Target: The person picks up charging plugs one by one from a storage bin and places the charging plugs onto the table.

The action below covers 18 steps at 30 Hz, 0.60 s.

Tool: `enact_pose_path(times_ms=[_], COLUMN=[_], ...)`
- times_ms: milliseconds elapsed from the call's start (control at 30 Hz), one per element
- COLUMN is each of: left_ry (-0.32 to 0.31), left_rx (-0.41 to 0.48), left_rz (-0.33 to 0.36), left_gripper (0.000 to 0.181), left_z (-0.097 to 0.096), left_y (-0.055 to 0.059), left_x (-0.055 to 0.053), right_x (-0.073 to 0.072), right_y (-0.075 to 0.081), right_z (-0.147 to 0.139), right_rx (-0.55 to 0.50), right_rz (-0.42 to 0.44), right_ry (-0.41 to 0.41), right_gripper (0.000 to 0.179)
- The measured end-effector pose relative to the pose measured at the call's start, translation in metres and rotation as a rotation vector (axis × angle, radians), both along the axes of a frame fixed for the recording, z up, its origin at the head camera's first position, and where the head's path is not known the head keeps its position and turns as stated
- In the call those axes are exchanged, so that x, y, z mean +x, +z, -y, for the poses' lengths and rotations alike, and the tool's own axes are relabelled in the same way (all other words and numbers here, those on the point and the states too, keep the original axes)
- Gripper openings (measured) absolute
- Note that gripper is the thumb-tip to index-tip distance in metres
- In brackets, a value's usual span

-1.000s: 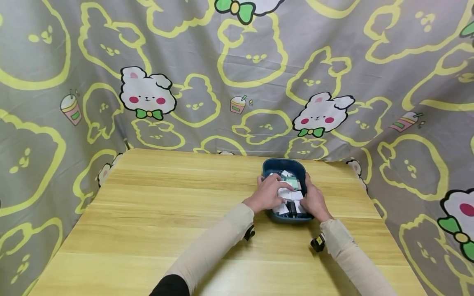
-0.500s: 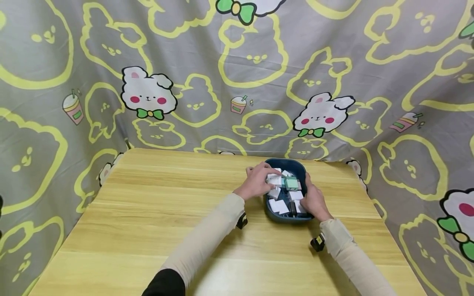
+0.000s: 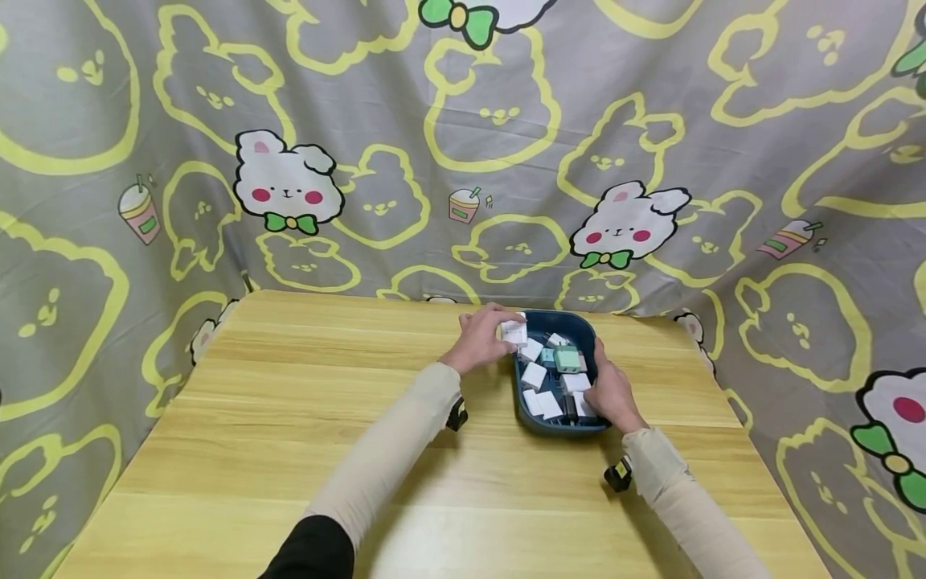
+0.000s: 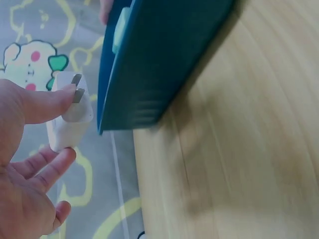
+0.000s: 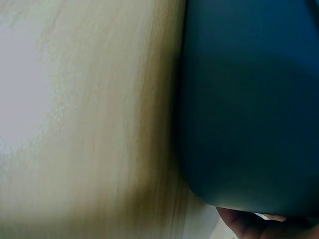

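Note:
My left hand (image 3: 477, 339) pinches a white plug-in charger (image 4: 69, 130) between thumb and fingertips, just outside the left rim of a dark blue bin (image 3: 564, 432). Two metal prongs show on the charger in the left wrist view, beside the thumb. With the thumb inside and fingers outside, my right hand (image 3: 613, 392) grips the bin's right side. Inside the bin lie several white chargers (image 3: 534, 376), a green charger (image 3: 567, 359), a small light-blue one (image 3: 547, 359) and a narrow black item (image 3: 570, 408). The right wrist view shows mostly the bin's outer wall.
The bin stands on a wood-grain table (image 3: 304, 418), right of centre and near its back edge. A grey curtain (image 3: 405, 193) with rabbit prints hangs behind and on both sides of the table.
My left hand has drawn back leftward out of the bin, lifting a white charger over the left rim. The right hand has kept its grip on the bin.

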<state>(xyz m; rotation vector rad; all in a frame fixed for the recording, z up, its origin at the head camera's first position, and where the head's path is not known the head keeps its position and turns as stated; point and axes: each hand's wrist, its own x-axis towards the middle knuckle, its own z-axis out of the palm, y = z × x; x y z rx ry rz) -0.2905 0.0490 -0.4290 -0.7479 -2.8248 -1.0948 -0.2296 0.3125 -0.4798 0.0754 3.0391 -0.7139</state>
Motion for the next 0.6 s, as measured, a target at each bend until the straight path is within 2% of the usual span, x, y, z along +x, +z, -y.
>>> enact_pose_path(times_ms=[267, 600], left_ry=[0.052, 0.089], left_rx=[0.036, 0.007], left_rz=[-0.010, 0.001], left_gripper=[0.066, 0.065], left_z=[0.009, 0.021], left_y=[-0.003, -0.003], left_x=[-0.014, -0.026], right_x=[-0.001, -0.001], right_y=[-0.001, -0.001], right_z=[0.000, 0.001], right_rx=[0.005, 0.003], right_rz=[-0.009, -0.008], right_ry=[0.001, -0.002], right_gripper=[0.103, 0.102])
